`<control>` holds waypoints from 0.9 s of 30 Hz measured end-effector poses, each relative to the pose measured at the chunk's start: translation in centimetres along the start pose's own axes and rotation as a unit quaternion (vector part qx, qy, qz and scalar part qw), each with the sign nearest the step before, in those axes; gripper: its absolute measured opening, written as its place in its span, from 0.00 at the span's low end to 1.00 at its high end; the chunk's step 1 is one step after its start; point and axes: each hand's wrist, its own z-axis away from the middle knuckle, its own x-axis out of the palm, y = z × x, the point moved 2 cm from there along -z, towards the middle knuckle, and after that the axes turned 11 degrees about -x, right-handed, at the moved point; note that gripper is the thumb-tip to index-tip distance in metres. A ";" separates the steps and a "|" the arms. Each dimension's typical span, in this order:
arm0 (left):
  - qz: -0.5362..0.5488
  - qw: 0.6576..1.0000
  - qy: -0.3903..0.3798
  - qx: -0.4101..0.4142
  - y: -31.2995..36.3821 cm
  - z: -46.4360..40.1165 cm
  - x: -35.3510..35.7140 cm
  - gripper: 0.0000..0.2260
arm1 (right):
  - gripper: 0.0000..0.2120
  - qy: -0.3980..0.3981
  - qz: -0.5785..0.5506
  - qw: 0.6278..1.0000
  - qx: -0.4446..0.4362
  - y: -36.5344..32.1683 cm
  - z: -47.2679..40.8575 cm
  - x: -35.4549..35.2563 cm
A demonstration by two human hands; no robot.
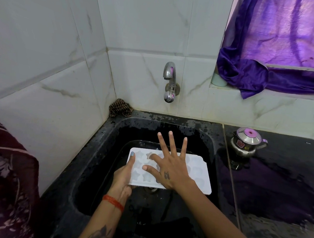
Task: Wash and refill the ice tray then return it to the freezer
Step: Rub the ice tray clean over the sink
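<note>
Both hands over the sink (98, 152). Left hand (124, 174) gripping near-left corner of ice tray (200, 175), thumb lying along top face, fingers out of sight beneath. Right hand (169, 166) spread flat and wide, fingers straight, palm down on or just above the star-shaped cells; contact hard to judge from this angle.

Tray held roughly level above basin, over the drain, not resting on the bottom. Tap (170, 79) on tiled wall directly behind, no water seen running. Cells look empty, possibly wet.

Step in hand, by judgement: rubbing cells clean, or about to rinse.

Notes for doing it well:
- Keep left grip firm at corner; tray flexible-looking, likely to twist if pressed hard from above.
- Work fingertips into each star point, not just palm across the top.
- Bring tray under spout before opening tap; tilt to drain away from body.
- For refill, hold level, low flow, stop short of brim.

Also noted: checked cloth (120, 108) in sink corner, steel kettle (246, 143) on wet black bench (287, 183) to right, purple curtain (279, 53) above.
</note>
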 end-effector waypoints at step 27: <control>-0.011 1.000 0.005 0.007 -0.1 -0.1 -0.1 0.26 | 0.35 -0.045 -0.126 0.991 -0.003 -0.8 -1.4 -1.1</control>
